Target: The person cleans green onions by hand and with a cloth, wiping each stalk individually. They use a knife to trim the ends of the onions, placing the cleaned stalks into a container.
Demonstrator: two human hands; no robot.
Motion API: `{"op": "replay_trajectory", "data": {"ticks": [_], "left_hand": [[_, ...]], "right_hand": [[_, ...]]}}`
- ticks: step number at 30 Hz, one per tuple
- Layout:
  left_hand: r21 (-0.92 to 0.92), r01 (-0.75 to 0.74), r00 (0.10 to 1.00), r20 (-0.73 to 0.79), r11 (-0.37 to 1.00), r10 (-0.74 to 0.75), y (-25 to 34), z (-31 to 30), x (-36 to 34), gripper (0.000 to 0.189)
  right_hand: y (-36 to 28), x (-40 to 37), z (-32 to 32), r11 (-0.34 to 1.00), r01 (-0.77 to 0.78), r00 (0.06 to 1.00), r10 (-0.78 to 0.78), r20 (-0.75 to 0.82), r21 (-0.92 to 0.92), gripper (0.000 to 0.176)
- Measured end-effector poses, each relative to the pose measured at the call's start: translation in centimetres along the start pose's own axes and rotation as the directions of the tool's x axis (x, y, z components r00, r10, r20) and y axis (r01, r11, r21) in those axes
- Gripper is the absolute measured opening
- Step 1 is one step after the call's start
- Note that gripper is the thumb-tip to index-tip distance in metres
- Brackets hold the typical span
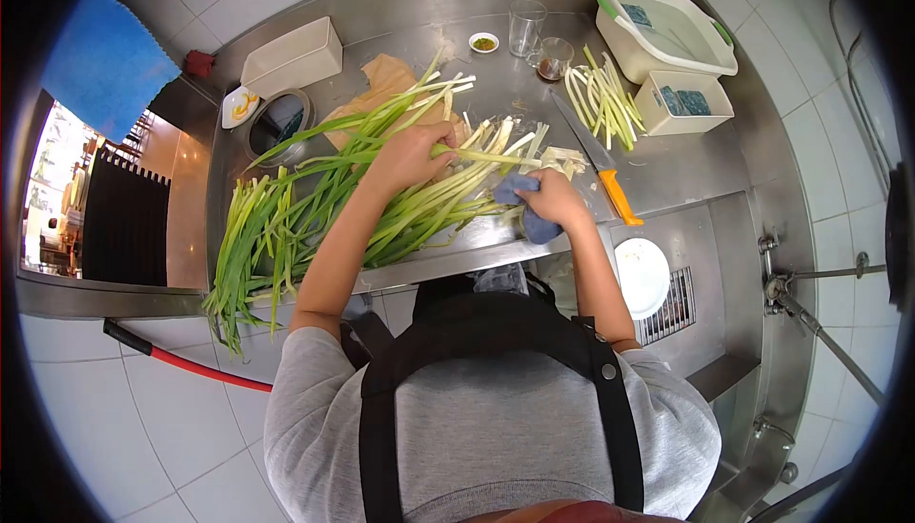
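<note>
A big heap of green onions [286,218] spreads over the left half of the steel counter, leaves hanging past its front edge and pale root ends pointing right. Above the heap, my left hand [417,153] is closed around a green onion stalk [486,155] that reaches rightward. My right hand [558,200] grips a blue-grey cloth [540,229], close by the stalk's white end. Pale root trimmings [564,163] lie just beyond that hand. To its right rests a knife [618,195] with an orange handle, blade pointing away.
Separate onion stalks [602,99] lie near a white basin [667,42] of water and a smaller tub [681,123]. At the back are a glass [526,30], a cup [551,60] and a sauce dish [483,43]. A white plate [642,280] sits in the sink at right.
</note>
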State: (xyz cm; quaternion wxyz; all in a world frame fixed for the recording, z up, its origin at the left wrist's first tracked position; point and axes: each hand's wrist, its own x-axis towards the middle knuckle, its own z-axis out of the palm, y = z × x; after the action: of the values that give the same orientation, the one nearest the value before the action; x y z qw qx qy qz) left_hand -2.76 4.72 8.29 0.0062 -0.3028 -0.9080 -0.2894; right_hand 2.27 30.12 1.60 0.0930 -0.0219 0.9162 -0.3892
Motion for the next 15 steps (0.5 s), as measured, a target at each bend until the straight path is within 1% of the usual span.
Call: {"op": "replay_trajectory", "data": {"ticks": [1,3,4,6,7,8,9,10,11,12,13,14,15], "left_hand": [[-0.002,0.0,1.0,-0.001,1.0,0.0,-0.1,0.1,0.0,0.017],[-0.04,-0.013,1.0,-0.02,0.999,0.013,-0.3,0.3,-0.2,0.016],[-0.04,-0.013,1.0,-0.022,0.999,0.012,-0.2,0.3,-0.2,0.016],[-0.063,-0.053,0.998,0.014,0.997,0.054,0.2,0.3,-0.1,0.015],[-0.065,-0.055,0.998,0.014,0.996,0.056,0.4,0.5,0.0,0.015],[-0.08,-0.122,0.992,0.003,0.989,0.123,0.6,0.8,0.1,0.015],[-0.093,-0.189,0.982,-0.008,0.978,0.189,0.9,1.1,0.2,0.015],[-0.094,-0.19,0.982,-0.006,0.977,0.19,1.4,1.2,0.2,0.015],[-0.085,-0.183,0.981,0.044,0.979,0.188,2.0,1.1,0.3,0.016],[-0.074,-0.178,0.979,0.091,0.981,0.184,2.3,1.0,0.3,0.017],[-0.073,-0.177,0.979,0.09,0.981,0.184,2.1,1.0,0.3,0.017],[-0.148,-0.16,0.985,0.045,0.976,0.168,1.5,1.1,0.1,0.018],[-0.222,-0.144,0.989,0.001,0.964,0.148,1.1,1.1,-0.2,0.018]], "right_hand": [[-0.7,-0.1,-0.7,1.0,-0.001,1.0,0.001,0.001,-0.002,0.027],[-2.9,-0.8,-2.6,0.981,-0.196,0.977,0.195,0.086,0.003,0.035],[-2.9,-0.6,-2.3,0.981,-0.195,0.977,0.194,0.086,0.001,0.035],[-2.7,-0.3,-1.4,0.99,-0.081,0.989,0.094,-0.111,0.113,0.041],[-3.4,-0.6,-1.1,0.99,-0.084,0.989,0.096,-0.113,0.111,0.041],[-4.6,-0.9,-0.7,0.995,0.09,0.968,-0.081,-0.238,0.031,0.038],[-5.5,-1.1,-0.2,0.966,0.251,0.903,-0.259,-0.342,-0.069,0.035],[-5.7,-0.9,0.5,0.961,0.262,0.914,-0.277,-0.296,-0.09,0.028],[-5.8,-0.8,0.7,0.962,0.26,0.914,-0.275,-0.298,-0.088,0.028],[-5.9,-0.7,0.8,0.956,0.28,0.918,-0.295,-0.265,-0.091,0.025],[-6.0,-0.6,0.9,0.949,0.301,0.921,-0.315,-0.23,-0.095,0.022],[-5.5,-0.3,1.1,0.947,0.319,0.908,-0.311,-0.282,-0.017,0.017],[-4.6,0.1,1.1,0.947,0.322,0.908,-0.313,-0.28,-0.016,0.017]]}}
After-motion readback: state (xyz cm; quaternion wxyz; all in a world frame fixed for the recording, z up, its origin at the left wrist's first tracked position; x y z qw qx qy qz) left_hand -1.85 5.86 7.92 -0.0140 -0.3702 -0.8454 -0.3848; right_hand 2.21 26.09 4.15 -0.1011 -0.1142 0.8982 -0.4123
